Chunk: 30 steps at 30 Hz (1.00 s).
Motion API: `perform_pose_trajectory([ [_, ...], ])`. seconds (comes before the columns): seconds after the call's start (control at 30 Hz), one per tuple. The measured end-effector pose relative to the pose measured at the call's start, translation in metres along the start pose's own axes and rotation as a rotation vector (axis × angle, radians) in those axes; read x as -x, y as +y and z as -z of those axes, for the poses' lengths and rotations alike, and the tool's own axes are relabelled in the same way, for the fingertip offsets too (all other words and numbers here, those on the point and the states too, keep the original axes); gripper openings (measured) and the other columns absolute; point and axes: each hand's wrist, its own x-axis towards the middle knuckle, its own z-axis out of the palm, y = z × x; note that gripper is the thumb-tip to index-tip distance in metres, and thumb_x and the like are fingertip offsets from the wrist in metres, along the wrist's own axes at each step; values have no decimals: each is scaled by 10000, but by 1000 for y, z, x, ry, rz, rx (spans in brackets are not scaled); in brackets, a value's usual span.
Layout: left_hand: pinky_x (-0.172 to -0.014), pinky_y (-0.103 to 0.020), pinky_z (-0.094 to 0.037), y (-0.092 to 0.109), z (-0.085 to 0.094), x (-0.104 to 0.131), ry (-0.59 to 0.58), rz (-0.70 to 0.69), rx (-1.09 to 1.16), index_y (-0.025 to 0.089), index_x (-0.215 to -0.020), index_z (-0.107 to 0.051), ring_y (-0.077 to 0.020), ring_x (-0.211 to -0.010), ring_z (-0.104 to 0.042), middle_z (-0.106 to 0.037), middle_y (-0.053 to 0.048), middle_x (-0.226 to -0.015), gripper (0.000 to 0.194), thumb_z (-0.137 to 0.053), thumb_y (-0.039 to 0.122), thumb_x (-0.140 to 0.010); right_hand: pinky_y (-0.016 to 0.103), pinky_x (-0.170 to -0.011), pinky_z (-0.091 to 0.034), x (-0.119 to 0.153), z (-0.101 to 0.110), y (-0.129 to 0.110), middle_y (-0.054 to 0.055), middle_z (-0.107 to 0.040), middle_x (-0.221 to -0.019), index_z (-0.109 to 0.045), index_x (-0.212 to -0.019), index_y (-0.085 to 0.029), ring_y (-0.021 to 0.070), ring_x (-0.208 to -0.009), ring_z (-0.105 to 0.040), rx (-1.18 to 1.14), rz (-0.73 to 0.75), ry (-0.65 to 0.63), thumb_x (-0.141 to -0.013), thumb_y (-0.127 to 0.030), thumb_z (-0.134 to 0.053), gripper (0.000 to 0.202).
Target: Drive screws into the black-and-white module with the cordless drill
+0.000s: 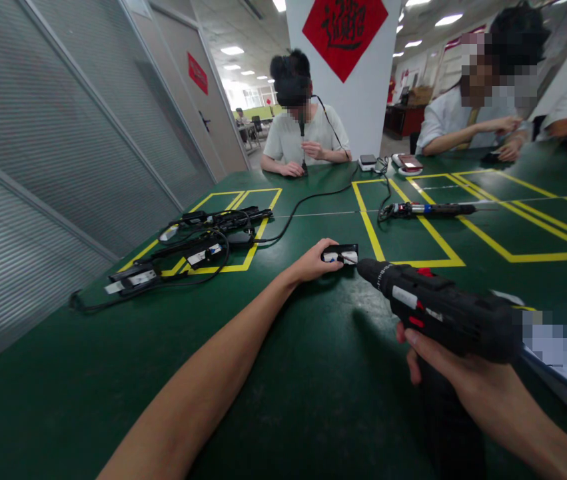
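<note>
Near the middle of the green table (283,373), my left hand (317,260) is closed around the left end of a small black block with a white label (348,251), which rests on the tabletop. My right hand (443,363) grips the handle of a black cordless drill (443,313) with red details. The drill lies level and points left. Its chuck is close to the block's right end, and a thin bit seems to reach across the label. Whether the bit touches the block I cannot tell.
Black power adapters with cables (208,243) lie in a heap on the left. A pen-shaped electric screwdriver (433,209) lies inside yellow tape lines on the right. A clipboard with paper (563,360) is at the right edge. Other people sit across the table, one holding a screwdriver (302,133).
</note>
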Motion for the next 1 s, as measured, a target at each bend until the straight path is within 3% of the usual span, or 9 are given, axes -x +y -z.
perform_pose_trajectory([
  [0.33,-874,-328,-418,-1,-1,0,6,-6,7,176,-1127,-519,-183,-924,-536,-574,-55,-1031,474,-631,370,-710,359,-696,-425,0,0,-1,17,-644,-646,-556,-503,-233,229,-699,-614,-18,8,-18,-809,-608,-477,490],
  [0.6,-872,-319,-416,-5,-2,-1,11,-27,18,175,-1126,-522,-182,-929,-533,-570,-50,-1033,473,-634,370,-710,349,-692,-428,0,0,0,12,-639,-631,-567,-501,-232,218,-675,-609,-48,27,-5,-817,-576,-492,473],
  [0.8,-849,-309,-422,-3,-2,-1,6,-15,20,170,-1130,-520,-176,-906,-531,-569,-48,-1022,474,-633,355,-709,362,-735,-449,-3,1,9,18,-669,-678,-693,-719,-237,242,-732,-630,-38,25,-9,-787,-607,-510,418],
  [1.0,-858,-318,-423,0,0,1,5,4,33,173,-1112,-530,-180,-908,-537,-578,-45,-1009,462,-641,350,-700,368,-747,-429,-3,0,2,21,-658,-670,-596,-517,-237,245,-746,-628,-21,20,-14,-781,-633,-484,489],
])
